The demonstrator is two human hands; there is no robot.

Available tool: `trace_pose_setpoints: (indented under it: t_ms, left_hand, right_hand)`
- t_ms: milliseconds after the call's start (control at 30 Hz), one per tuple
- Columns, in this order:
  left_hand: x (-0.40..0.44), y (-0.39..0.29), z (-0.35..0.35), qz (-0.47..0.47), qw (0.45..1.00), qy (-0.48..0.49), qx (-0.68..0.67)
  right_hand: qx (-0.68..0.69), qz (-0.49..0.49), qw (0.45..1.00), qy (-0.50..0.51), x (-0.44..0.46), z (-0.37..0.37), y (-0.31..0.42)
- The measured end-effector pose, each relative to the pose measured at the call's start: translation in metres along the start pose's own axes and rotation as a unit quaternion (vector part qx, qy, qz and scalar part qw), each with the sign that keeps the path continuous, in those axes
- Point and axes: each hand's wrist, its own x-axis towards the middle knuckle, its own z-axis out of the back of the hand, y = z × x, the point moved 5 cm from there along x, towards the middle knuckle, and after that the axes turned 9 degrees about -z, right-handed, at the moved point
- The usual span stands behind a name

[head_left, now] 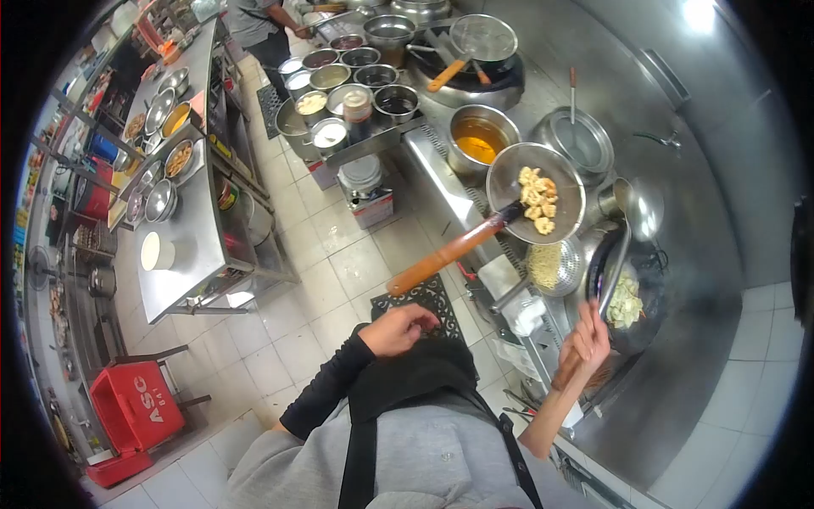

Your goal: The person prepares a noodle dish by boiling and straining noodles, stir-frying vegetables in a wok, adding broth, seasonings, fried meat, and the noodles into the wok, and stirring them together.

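Observation:
My right hand (pixel 585 343) grips the long metal handle of a ladle (pixel 627 242), whose rounded bowl points away from me. Below the handle sits a dark wok (pixel 640 331) with chopped pale-green cabbage (pixel 626 304) in it. My left hand (pixel 394 329) hangs in front of my apron, fingers loosely curled and nothing visible in them. Ahead of it, a round mesh strainer (pixel 500 178) with a wooden handle (pixel 445 254) holds golden fried pieces (pixel 538 199). Noodles (pixel 544 265) lie in a perforated skimmer (pixel 570 265) beside the wok.
A steel pot of orange oil (pixel 477 140) and a pot with a ladle (pixel 577 144) stand behind the strainer. Several sauce bowls (pixel 329 78) fill the far counter. A steel table (pixel 191 229) runs along the left. Another person (pixel 254 25) stands at the far end.

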Motion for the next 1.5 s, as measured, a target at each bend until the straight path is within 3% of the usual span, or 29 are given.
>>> trace_pose_setpoints:
  t_ms: [67, 133, 233, 300, 367, 500, 667, 800, 867, 1100, 1167, 1300, 1433, 1500]
  left_hand:
    - [-0.008, 0.005, 0.04, -0.002, 0.997, -0.062, 0.052]
    - [-0.012, 0.028, 0.068, -0.011, 0.989, -0.14, 0.053]
    - [-0.004, 0.112, 0.079, 0.094, 0.968, -0.227, 0.048]
    - [0.005, 0.175, 0.067, 0.202, 0.95, -0.175, -0.164]
    - [0.018, 0.171, 0.062, 0.263, 0.894, -0.126, -0.342]
    - [0.033, 0.129, 0.102, 0.166, 0.923, 0.032, -0.345]
    - [0.056, 0.141, 0.169, 0.159, 0.938, -0.031, -0.305]
    - [0.072, 0.111, 0.218, 0.166, 0.948, -0.1, -0.254]
    - [0.077, 0.097, 0.24, 0.151, 0.96, -0.133, -0.193]
    - [0.073, 0.051, 0.284, 0.117, 0.941, -0.194, -0.25]
    - [0.072, 0.044, 0.292, 0.12, 0.942, -0.186, -0.253]
    - [0.071, 0.038, 0.307, 0.106, 0.941, -0.172, -0.27]
    - [0.073, 0.036, 0.324, 0.095, 0.948, -0.137, -0.271]
    - [0.079, 0.033, 0.33, 0.087, 0.953, -0.111, -0.268]
  right_hand:
    - [-0.178, 0.009, 0.982, -0.069, 0.041, -0.035, -0.04]
    - [-0.37, 0.024, 0.923, -0.103, 0.089, -0.061, -0.076]
    - [-0.578, 0.038, 0.81, -0.089, 0.171, -0.093, -0.123]
    - [-0.64, 0.038, 0.767, -0.034, 0.237, -0.1, -0.155]
    - [-0.671, 0.043, 0.74, -0.004, 0.298, -0.12, -0.192]
    - [-0.794, 0.032, 0.607, 0.022, 0.433, -0.135, -0.25]
    - [-0.815, 0.026, 0.578, 0.036, 0.566, -0.145, -0.313]
    - [-0.833, -0.018, 0.553, 0.03, 0.642, -0.129, -0.347]
    - [-0.828, -0.04, 0.558, 0.02, 0.666, -0.118, -0.359]
    - [-0.772, -0.101, 0.628, 0.016, 0.684, -0.105, -0.372]
    - [-0.743, -0.118, 0.659, 0.008, 0.683, -0.102, -0.373]
    - [-0.608, -0.157, 0.778, -0.002, 0.672, -0.1, -0.373]
    - [-0.544, -0.131, 0.829, 0.006, 0.645, -0.123, -0.363]
    - [-0.43, -0.198, 0.881, 0.009, 0.635, -0.128, -0.358]
